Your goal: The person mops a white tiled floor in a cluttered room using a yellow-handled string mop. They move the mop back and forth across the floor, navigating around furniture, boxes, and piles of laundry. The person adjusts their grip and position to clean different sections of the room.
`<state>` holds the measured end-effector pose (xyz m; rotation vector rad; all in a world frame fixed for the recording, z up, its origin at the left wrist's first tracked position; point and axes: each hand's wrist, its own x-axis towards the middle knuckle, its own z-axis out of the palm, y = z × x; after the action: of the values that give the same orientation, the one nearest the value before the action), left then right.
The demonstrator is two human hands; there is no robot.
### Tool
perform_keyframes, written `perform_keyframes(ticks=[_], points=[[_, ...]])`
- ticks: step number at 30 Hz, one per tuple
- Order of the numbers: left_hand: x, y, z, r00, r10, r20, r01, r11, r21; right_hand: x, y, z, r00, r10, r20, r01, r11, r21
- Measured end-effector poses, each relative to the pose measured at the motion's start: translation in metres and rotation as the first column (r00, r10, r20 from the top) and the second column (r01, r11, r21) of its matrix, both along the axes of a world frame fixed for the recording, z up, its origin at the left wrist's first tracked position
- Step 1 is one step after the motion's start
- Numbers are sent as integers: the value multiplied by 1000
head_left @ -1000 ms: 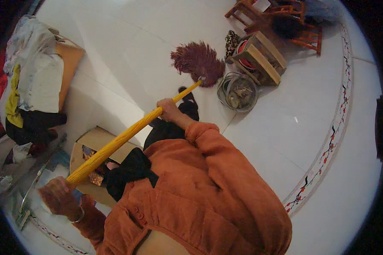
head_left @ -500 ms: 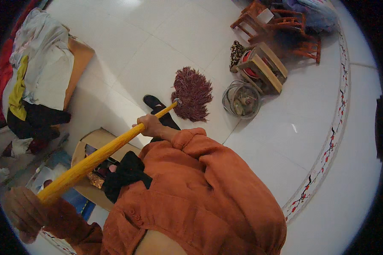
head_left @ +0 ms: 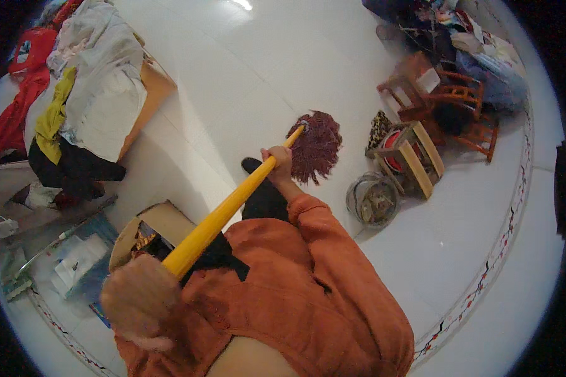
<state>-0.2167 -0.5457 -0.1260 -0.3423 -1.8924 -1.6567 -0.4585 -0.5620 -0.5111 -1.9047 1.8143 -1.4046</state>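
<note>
A mop with a yellow wooden handle (head_left: 220, 215) slants across the front of my body. Its dark red, stringy head (head_left: 316, 151) rests on the floor tiles beyond my foot. My right hand (head_left: 281, 164) is wrapped round the lower shaft, a short way above the mop head. Close to the camera at lower left, my left hand (head_left: 141, 298) grips the handle's upper end; it is somewhat blurred. Just past my right hand shows my dark shoe (head_left: 251, 164).
To the left stand a cardboard box (head_left: 160, 213) and a heap of clothes (head_left: 104, 94). On the right are a round glass-like container (head_left: 372, 200), a wooden crate (head_left: 415, 157), wooden stools (head_left: 462, 94) and more piled cloth (head_left: 497, 75). Pale tiles (head_left: 245, 75) lie ahead.
My left hand and the handle's top have come inward to the right. The mop head looks narrower and sits further right in view; the whole view has also shifted. Both hands keep their hold.
</note>
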Motion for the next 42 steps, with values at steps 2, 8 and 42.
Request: perform_keyframes(ticks=[2,8,42], points=[[-1,-10,-1,988,151,23,-150,989,-12,-5,-44,1,1000,19,-25,-20,999,-30],[-47,-58,-46,802,571,175,-570,819,-64,-49,-153,-25,997,-68,-48,73,989,128],[55,227,40,-533,843,74,-834,-538,121,292,63,-6,464,883,74,-861,430,273]])
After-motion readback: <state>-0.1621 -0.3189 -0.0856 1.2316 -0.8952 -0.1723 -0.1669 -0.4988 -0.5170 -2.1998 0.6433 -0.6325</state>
